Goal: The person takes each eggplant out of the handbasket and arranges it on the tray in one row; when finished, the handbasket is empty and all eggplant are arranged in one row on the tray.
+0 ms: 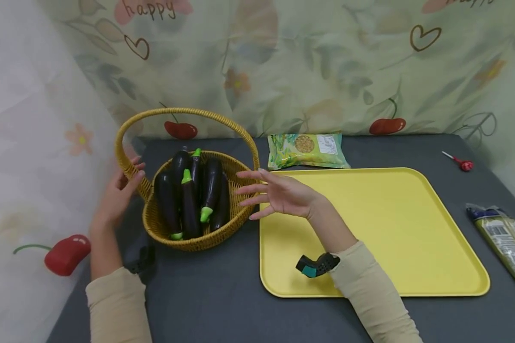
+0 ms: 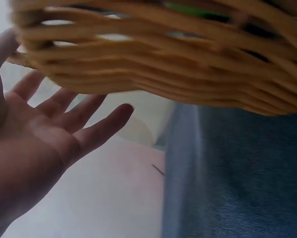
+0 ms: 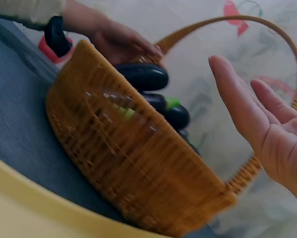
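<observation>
Basket holds eggplants between left hand and right hand, both unclenched

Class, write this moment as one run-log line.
left grip: open, at handle | right grip: open, near basket | basket: holds eggplants | tray: beside basket

Beyond the right hand, the green bag bears print too small to read; far right of that hand, a packet is cut off. The basket handle partly hides the left hand.
</observation>
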`<state>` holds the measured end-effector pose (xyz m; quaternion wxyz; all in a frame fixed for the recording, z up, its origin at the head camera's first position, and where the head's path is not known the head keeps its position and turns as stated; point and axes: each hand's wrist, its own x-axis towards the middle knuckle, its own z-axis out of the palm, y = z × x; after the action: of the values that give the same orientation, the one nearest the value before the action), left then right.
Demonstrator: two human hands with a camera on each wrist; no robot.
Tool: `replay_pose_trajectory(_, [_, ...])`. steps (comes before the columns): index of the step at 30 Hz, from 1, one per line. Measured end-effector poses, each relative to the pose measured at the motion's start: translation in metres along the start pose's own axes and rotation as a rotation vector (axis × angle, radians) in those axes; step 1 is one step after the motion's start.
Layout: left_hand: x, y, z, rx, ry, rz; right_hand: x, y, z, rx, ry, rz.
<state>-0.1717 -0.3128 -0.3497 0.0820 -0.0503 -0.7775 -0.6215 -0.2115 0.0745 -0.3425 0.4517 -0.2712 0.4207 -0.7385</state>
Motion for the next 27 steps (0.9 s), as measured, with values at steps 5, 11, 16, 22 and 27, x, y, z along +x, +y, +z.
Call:
replay_pose_trajectory(5, [-0.001,-0.007,0.001,0.090,-0.057,-0.068,0.028,0.012,0.012,-0.005,0.008,0.028])
replay_pose_trajectory(11, [-0.002,-0.013,-0.001,0.134,-0.112,-0.085,0.056,0.024,0.020,0.050,0.159,0.044])
replay_pose_trajectory(16, [-0.003,-0.016,-0.001,0.122,-0.127,-0.075,0.072,0.027,0.023,0.036,0.278,0.008])
replay_pose_trajectory(22, [-0.005,-0.018,0.001,0.163,-0.134,-0.103,0.085,0.029,0.021,-0.004,0.498,-0.044])
replay_pose_trajectory(27, [-0.006,-0.019,0.001,0.190,-0.138,-0.132,0.095,0.028,0.024,-0.072,0.687,-0.053])
